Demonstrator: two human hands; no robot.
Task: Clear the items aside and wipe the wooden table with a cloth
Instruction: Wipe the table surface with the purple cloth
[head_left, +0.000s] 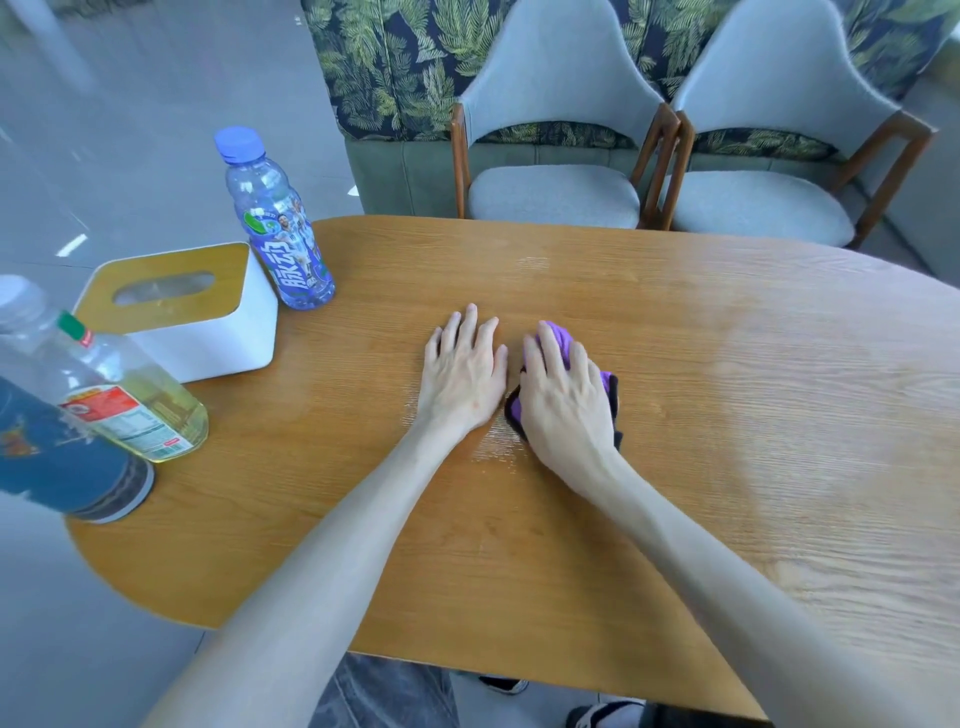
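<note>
My right hand (563, 397) presses down on a bunched purple cloth (558, 338) with a dark edge, in the middle of the wooden table (727, 415). The cloth shows past my fingertips and at both sides of the palm. My left hand (462, 369) lies flat on the bare wood just left of it, fingers straight and spread. A damp streak glints on the wood between my wrists. At the table's left end stand a blue drink bottle (280, 234), a white tissue box (187, 312) with a wooden lid, a bottle of yellow oil (135, 395) and a dark blue can (62, 462).
Two grey upholstered chairs (556, 156) (769, 166) with wooden frames stand at the far side of the table, in front of a leaf-patterned bench back. Grey floor lies to the left. My legs and shoes show below the table's near edge.
</note>
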